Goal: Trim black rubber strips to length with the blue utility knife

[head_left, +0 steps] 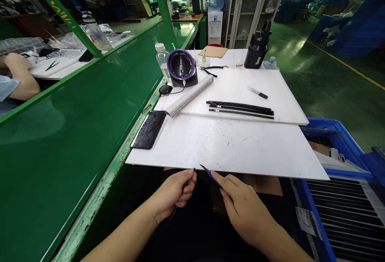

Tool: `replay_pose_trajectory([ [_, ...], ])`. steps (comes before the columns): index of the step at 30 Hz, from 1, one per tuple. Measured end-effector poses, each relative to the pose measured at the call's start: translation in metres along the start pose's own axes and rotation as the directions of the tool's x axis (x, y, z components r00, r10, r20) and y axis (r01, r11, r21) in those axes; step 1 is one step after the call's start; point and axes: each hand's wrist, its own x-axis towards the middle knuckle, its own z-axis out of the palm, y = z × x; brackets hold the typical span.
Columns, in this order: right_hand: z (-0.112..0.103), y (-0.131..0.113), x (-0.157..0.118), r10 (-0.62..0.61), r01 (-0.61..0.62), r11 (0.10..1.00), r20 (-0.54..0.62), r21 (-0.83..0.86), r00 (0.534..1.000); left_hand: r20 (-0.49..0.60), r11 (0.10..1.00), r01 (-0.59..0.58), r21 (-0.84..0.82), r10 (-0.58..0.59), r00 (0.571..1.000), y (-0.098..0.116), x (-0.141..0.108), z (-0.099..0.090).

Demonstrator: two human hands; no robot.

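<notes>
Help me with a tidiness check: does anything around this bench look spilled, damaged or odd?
Two things stand out. Dark specks lie scattered across the near white board, looking like loose debris against the pale surface. Left of it, the green rail has chipped, worn paint, so it looks damaged.

Nearer than the black strips (240,106), the table (234,149) offers open passage; left of the strips, the smartphone (148,129) and long white carton (191,95) obstruct, while behind-left rises the desk fan (181,65), behind-right the black water bottle (256,50).
</notes>
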Motion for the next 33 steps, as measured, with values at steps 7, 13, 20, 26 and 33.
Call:
replay_pose_trajectory([
  [7, 0.002, -0.005, 0.009, -0.019, 0.022, 0.997, 0.041, -0.074, 0.999, -0.024, 0.997, 0.026, 0.073, -0.024, 0.999, 0.007, 0.0, 0.002],
  [13, 0.001, -0.005, 0.008, -0.038, 0.042, 0.996, 0.048, -0.075, 0.998, -0.044, 0.994, 0.044, 0.102, -0.04, 0.998, 0.009, 0.001, 0.005],
  [20, -0.003, -0.006, 0.011, -0.04, 0.05, 0.989, 0.075, -0.142, 0.996, -0.078, 0.991, 0.077, 0.111, -0.068, 0.995, 0.013, 0.001, 0.007],
  [26, 0.006, -0.004, 0.008, -0.071, 0.084, 0.952, 0.056, -0.295, 0.996, -0.091, 0.989, 0.08, 0.121, -0.069, 0.993, 0.015, 0.0, 0.01],
  [33, 0.017, -0.001, 0.005, -0.095, 0.102, 0.891, 0.037, -0.442, 0.995, -0.105, 0.986, 0.09, 0.144, -0.075, 0.992, 0.018, 0.001, 0.012],
])
